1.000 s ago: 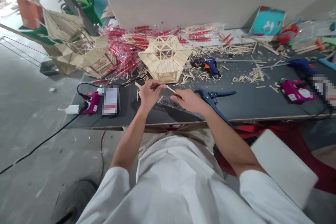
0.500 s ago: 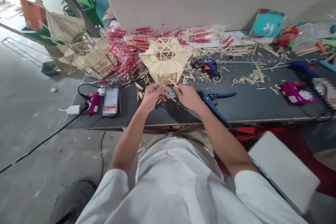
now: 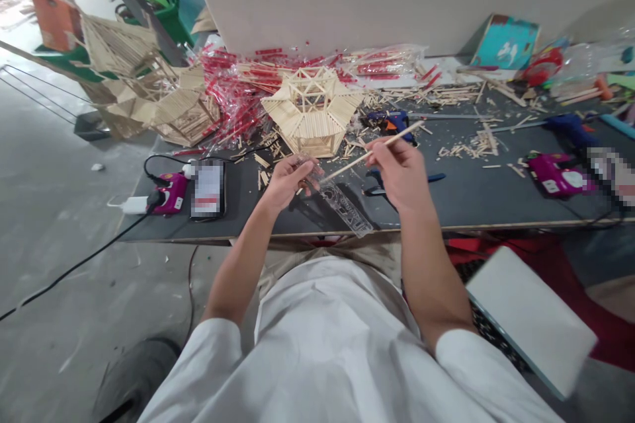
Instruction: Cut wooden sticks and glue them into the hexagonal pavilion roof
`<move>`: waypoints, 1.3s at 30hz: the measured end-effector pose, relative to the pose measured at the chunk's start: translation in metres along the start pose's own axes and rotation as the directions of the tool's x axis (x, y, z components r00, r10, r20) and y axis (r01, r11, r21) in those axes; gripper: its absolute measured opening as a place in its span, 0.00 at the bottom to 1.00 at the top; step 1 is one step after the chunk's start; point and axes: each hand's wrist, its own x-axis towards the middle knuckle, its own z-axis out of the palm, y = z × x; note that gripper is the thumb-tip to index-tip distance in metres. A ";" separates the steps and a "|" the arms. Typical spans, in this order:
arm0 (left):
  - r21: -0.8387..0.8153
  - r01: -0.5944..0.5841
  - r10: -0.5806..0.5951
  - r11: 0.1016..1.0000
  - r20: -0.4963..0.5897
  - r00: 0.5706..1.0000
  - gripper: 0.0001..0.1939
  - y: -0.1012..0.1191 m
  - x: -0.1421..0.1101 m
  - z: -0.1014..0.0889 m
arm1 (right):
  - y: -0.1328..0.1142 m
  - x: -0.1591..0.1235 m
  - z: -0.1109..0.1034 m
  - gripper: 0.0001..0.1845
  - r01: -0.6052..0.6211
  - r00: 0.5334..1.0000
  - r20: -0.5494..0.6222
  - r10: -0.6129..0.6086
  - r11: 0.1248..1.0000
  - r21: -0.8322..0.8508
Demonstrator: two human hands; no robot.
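Observation:
Between the fingers of my right hand [image 3: 399, 170] is a thin wooden stick [image 3: 347, 167], slanting down left toward the other hand. My left hand [image 3: 288, 182] is closed on the end of a clear plastic ruler [image 3: 350, 211] with cut-out shapes, which hangs over the table toward the front edge. The stick's lower tip is close to the ruler. Behind my hands stands a small pavilion model [image 3: 317, 122] made of sticks. A blue cutter [image 3: 377, 185] lies partly hidden under my right hand.
A phone [image 3: 208, 190] and a purple power adapter [image 3: 171, 193] lie at the left. A blue glue gun [image 3: 394, 124] rests among stick scraps. Another stick model [image 3: 173, 112] stands back left, beside red-and-clear wrappers [image 3: 238, 89]. A second purple adapter [image 3: 560, 175] is at right.
My left hand has taken hold of the ruler and lifted it off the table. My right hand has moved right and up, swinging the stick into full view.

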 end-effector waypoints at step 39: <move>0.053 -0.140 0.148 0.989 -0.222 0.964 0.24 -0.021 0.018 0.010 | 0.047 -0.061 0.025 0.17 -0.195 0.944 0.215 0.250 0.949 -0.246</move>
